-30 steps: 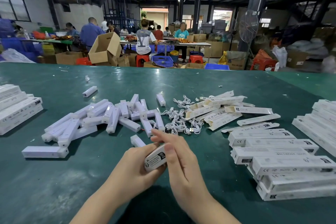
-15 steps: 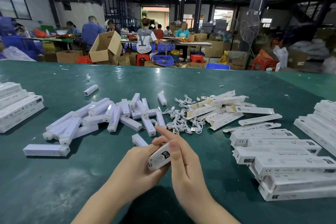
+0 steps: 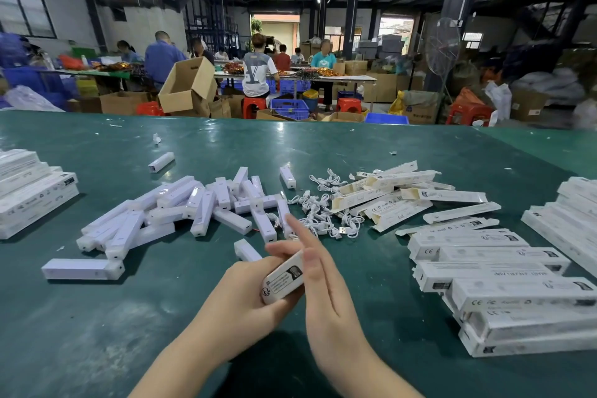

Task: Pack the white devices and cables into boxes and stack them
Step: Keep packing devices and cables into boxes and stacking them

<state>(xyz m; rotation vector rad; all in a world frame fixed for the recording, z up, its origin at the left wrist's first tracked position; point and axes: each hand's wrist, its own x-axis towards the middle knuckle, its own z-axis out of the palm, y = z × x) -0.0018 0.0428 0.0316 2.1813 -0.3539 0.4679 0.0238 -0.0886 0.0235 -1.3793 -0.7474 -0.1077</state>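
Landmark: the heap of white devices (image 3: 181,213) at mid-table on the green table (image 3: 129,317).

- Boxed unit (image 3: 283,281): a small white box with a printed label, held just nearer the person than the heap and a little to its right, above the table. The left hand (image 3: 245,294) wraps it from below, fingers closed round its body. The right hand (image 3: 326,294) lies against its right end, thumb on the box, forefinger stretched out straight toward the heap.
- Tangle of white cables (image 3: 326,210): touching the heap's right edge.
- Flat unfolded cartons (image 3: 400,194): right of the cables, loosely fanned.
- Filled boxes (image 3: 504,287): farther right of the heap, stacked in overlapping rows, nearest the person's side.
- Second stack of boxes (image 3: 571,213): at the far right edge of view.
- Third stack (image 3: 29,194): left of the heap, at the left edge.
- One device (image 3: 82,269): alone, nearer the person than the heap's left end.
- Open room: bare green surface below the heap's left side, and a broad bare band beyond the heap to the table's far edge.
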